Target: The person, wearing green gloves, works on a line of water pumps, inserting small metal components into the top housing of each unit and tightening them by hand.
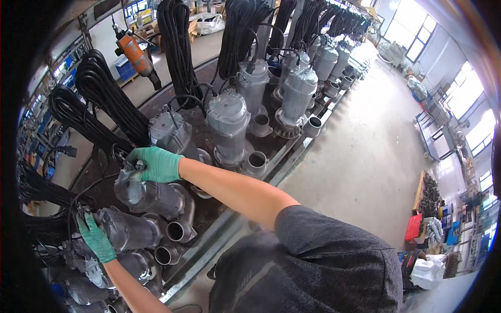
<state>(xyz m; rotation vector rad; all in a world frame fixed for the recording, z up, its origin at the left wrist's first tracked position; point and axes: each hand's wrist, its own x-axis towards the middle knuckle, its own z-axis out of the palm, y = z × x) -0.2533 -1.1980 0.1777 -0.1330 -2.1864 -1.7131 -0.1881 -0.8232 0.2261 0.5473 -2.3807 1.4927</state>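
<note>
A: What are your hands doing?

B: Your right hand [156, 164] curls over the top of a film-wrapped pump [159, 199]; your glove hides whether it pinches anything. Your left hand [97, 240] has bent fingers at the top of the neighbouring pump [129, 229], beside a thin black cable. I can't tell whether they close on it.

A: Why are your pumps arranged this way?

B: Both sit on the dark tabletop [266, 142], their outlets [180, 231] toward your side and the black cable coils [109, 99] opposite. That probably keeps the bulky coils out of your way and the tops within reach.

A: And the one under your right hand?

B: You have a dull silver-grey cylinder there, clear film crinkled about its top, a round open outlet low down. The lens bends things too much to judge its tilt.
</note>
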